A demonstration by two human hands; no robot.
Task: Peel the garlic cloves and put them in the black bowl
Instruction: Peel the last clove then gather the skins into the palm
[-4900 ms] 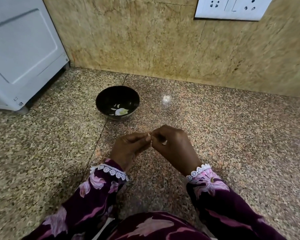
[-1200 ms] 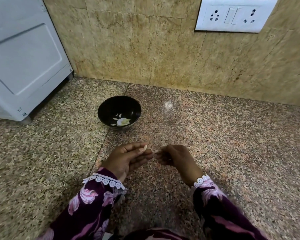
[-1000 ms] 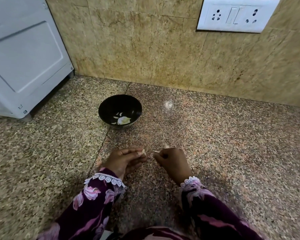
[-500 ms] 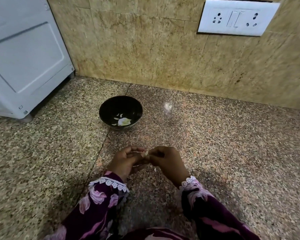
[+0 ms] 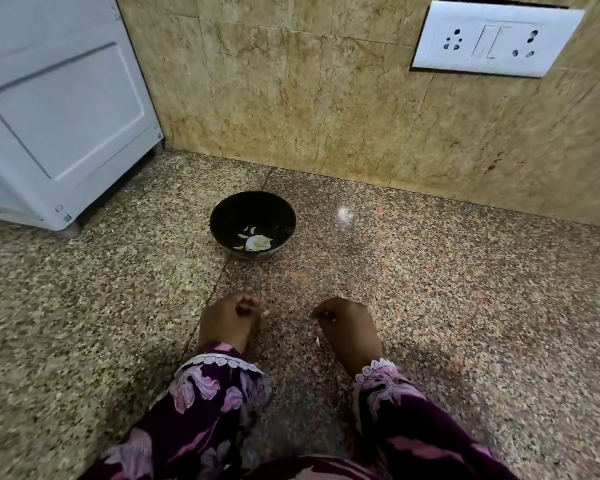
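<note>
The black bowl (image 5: 222,216) stands on the speckled granite surface, ahead of both hands. A peeled garlic clove (image 5: 257,242) and a few white skin flakes lie in its bottom. My left hand (image 5: 227,318) is below the bowl with its fingers curled, pinching a small pale garlic clove (image 5: 264,312) at its fingertips. My right hand (image 5: 347,327) is to the right and apart from the left, fingers curled round a small white bit of garlic skin (image 5: 333,319). Another flake of skin (image 5: 317,339) shows at the hand's lower edge.
A white appliance (image 5: 59,109) stands at the back left on small feet. The tan tiled wall (image 5: 291,98) closes the back and carries a white socket plate (image 5: 492,39) at the upper right. Granite surface (image 5: 465,289) spreads right of the hands.
Half a second ago my hands were together, working on the clove. They have pulled apart sideways, the left keeping the clove and the right drawing off to the right.
</note>
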